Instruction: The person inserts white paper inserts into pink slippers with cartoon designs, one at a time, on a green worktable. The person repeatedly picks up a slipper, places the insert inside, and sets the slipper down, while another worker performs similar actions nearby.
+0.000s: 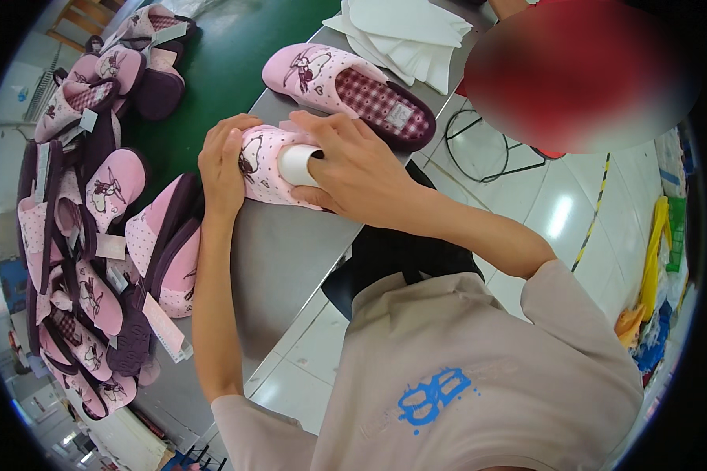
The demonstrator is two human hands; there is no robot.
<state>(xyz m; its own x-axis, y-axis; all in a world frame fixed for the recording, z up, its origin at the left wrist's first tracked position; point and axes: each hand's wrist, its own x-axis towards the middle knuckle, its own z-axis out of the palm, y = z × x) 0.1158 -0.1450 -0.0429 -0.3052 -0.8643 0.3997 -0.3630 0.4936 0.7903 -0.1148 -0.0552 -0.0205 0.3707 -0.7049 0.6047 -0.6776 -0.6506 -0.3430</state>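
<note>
A pink dotted slipper [265,184] lies on the metal tabletop in front of me, its toe to the left. My left hand [226,161] is wrapped round its toe end. My right hand [361,166] is at the foot opening, gripping a curved white sheet [296,165] that sits partly inside the slipper. The sheet's far part is hidden within the upper. Just beyond my hands lies another pink slipper [310,74], with a checked insole, a dark purple sole and a white label inside.
Many pink and purple slippers with paper tags [163,326] are heaped along the left. White shaped sheets [404,31] are stacked at the table's far edge. A green surface [232,47] adjoins the metal table [271,275]. Another person in red [573,74] and a black wire stand [487,145] are at the right.
</note>
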